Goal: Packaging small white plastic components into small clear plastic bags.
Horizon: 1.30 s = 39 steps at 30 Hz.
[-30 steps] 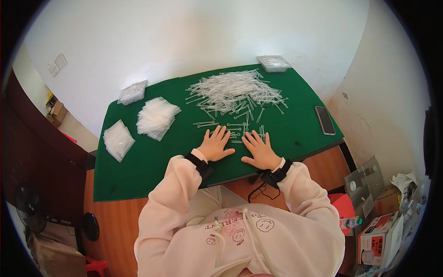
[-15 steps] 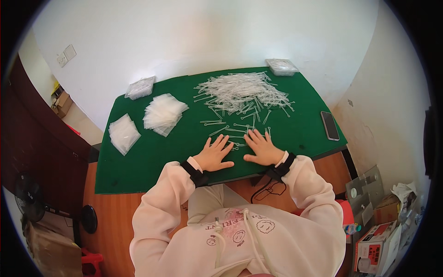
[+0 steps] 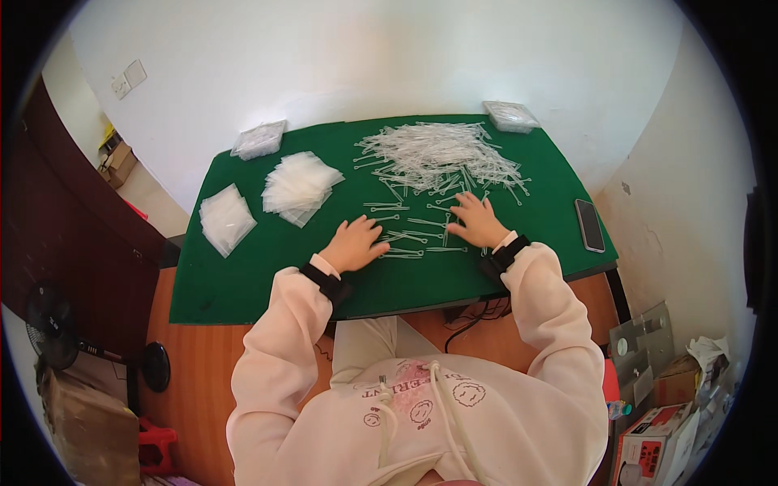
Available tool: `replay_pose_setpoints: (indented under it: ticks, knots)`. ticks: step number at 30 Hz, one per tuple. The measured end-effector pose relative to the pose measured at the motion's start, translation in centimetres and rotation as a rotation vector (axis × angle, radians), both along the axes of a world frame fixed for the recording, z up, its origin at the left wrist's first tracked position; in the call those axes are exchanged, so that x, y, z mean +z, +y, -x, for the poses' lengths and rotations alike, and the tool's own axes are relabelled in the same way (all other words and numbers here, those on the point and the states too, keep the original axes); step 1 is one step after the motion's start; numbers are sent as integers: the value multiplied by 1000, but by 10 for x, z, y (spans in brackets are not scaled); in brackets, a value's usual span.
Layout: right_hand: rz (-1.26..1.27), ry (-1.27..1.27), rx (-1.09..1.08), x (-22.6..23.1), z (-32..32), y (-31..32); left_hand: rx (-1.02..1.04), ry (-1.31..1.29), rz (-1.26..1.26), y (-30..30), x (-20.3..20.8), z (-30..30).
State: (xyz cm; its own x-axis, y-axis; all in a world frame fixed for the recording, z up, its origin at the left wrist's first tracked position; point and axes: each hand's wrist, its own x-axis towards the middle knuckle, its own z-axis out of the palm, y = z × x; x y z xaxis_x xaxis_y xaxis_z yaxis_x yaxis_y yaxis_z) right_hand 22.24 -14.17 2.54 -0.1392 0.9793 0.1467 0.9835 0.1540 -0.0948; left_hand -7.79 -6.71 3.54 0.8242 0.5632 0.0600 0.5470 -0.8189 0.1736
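A large heap of thin, clear plastic sticks with ring-shaped ends (image 3: 442,154) covers the back middle of the green table (image 3: 267,275). Several loose sticks (image 3: 405,236) lie scattered in front of it, between my hands. My left hand (image 3: 354,245) is open, fingers spread, at the left side of these loose sticks. At the near right edge of the heap, my right hand (image 3: 478,221) lies open with its fingertips touching or just over some sticks. I see nothing gripped in either hand.
Two fanned stacks of translucent bags, a larger (image 3: 298,188) and a smaller (image 3: 227,220), lie on the left. Clear boxes stand at the back left (image 3: 261,140) and back right (image 3: 511,117). A phone (image 3: 590,226) rests near the right edge.
My right hand has moved away from me and slightly right, toward the heap. My left hand has shifted left, off the loose sticks, baring more of them. The view has shifted slightly.
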Motion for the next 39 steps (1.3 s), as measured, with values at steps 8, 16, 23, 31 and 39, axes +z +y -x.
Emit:
replay_pose_setpoints:
  ticks: [8,16,23,31,39]
  knots:
    - [-76,214,66,-6,16,57,41,-225,11,14,5,-24]
    - [56,82,-57,-12,19,81,170,-15,135,13,0,-34]
    - [-284,444,63,-8,52,76,85,-192,61,9,-10,-7]
    - [-362,738,296,-14,66,62,44,-230,22,-9,-7,-19]
    - [-374,852,110,-19,58,58,136,-59,-151,-11,-15,-25]
